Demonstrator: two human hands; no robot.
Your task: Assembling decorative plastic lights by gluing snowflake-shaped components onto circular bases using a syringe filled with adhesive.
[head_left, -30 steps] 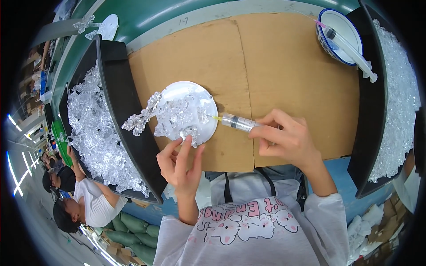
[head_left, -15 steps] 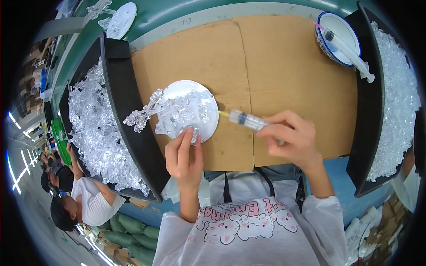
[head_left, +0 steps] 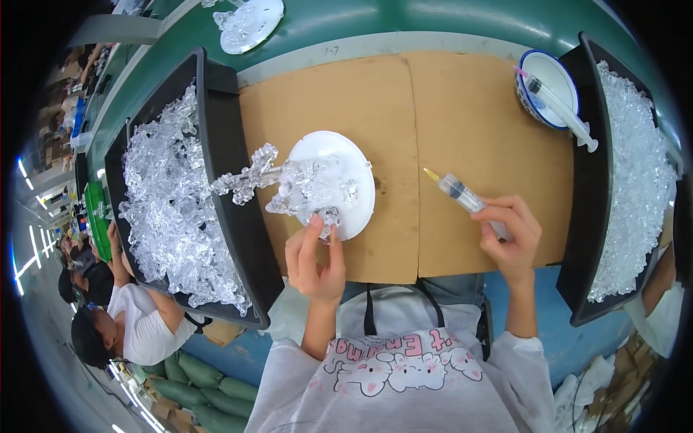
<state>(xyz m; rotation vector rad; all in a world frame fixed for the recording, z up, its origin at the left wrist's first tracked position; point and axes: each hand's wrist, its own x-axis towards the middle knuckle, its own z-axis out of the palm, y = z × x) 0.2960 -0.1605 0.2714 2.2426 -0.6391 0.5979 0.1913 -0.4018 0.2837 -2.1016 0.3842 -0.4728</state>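
A white round plate (head_left: 359,162) lies on the brown cardboard sheet (head_left: 440,115), carrying a clear plastic ornament (head_left: 307,184) with a branch that juts left over the tray edge. My left hand (head_left: 314,256) pinches a small clear plastic piece (head_left: 328,216) at the plate's near rim. My right hand (head_left: 509,234) holds a syringe (head_left: 462,193) with a yellow tip, its needle end pointing toward the plate and a hand's width away from it.
A black tray of clear plastic pieces (head_left: 173,209) stands left, another tray (head_left: 628,180) right. A blue-rimmed bowl with a second syringe (head_left: 548,90) sits at the back right. Another white plate (head_left: 249,22) lies far back. People sit at lower left (head_left: 123,325).
My right hand has drawn the syringe away from the plate to the right. My left hand has stayed at the plate's near rim with the small piece.
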